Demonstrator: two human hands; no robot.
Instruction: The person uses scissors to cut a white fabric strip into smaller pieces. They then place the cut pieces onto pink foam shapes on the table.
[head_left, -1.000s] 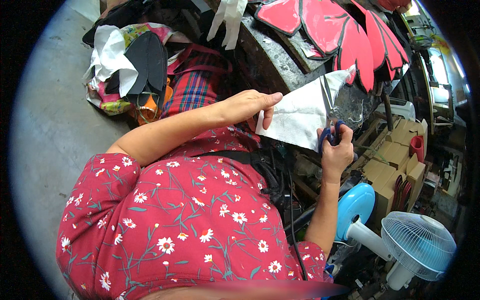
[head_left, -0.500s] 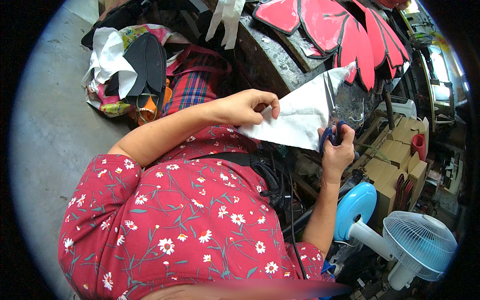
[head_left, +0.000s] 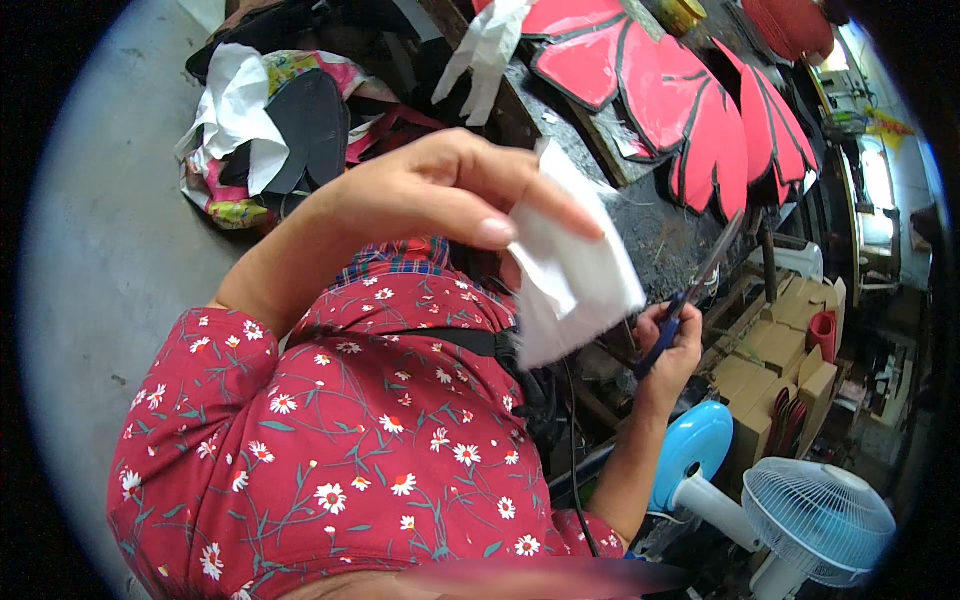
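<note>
The left hand (head_left: 450,185), raised and curled, pinches the white cloth (head_left: 585,275) between thumb and fingers; the cloth hangs in the air, slightly blurred. The right hand (head_left: 672,358), to the cloth's right, is wrapped around the blue handles of the scissors (head_left: 712,268), blades pointing away. Beyond the cloth, pink petals (head_left: 700,125) with black edges lie on the dark bench (head_left: 650,215).

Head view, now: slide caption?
Left hand holds white cloth, right hand scissors, near a bench bearing pink cutouts.
</note>
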